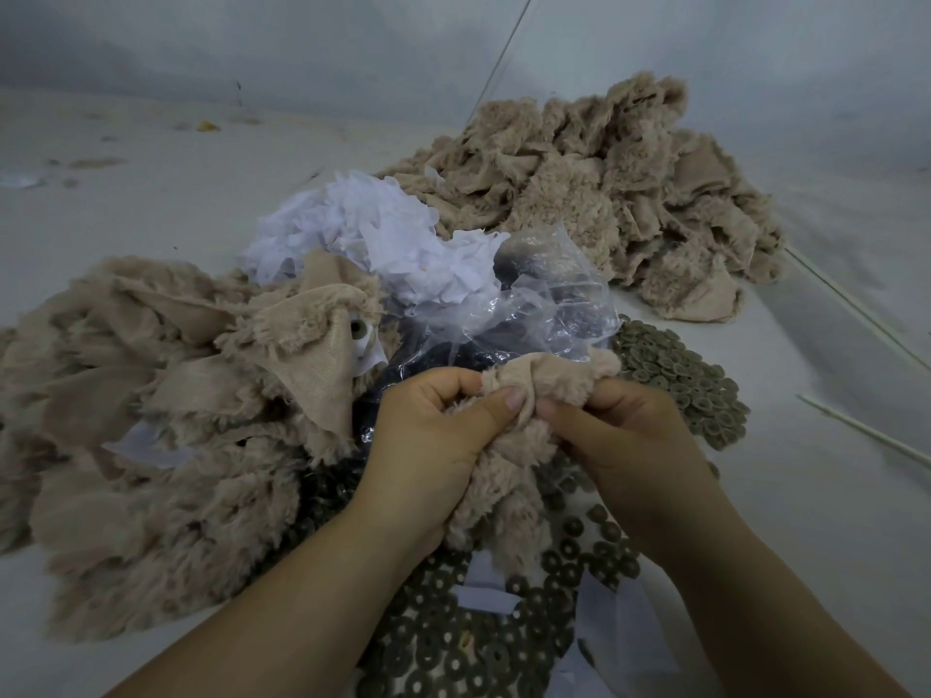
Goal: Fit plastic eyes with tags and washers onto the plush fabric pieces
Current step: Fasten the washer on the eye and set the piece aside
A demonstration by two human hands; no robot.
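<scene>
Two hands, left hand (pixel 433 435) and right hand (pixel 624 435), pinch one plush piece (pixel 509 445): light, floppy, probably best held by its smooth backing.

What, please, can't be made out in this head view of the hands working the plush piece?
- Whether a plastic eye sits in the beige plush fabric piece: left hand and right hand fingers cover it.
- Dark contents of the clear plastic bag: wrinkled film and glare blur them.
- Dark round washers: cut off by the bottom edge.
</scene>
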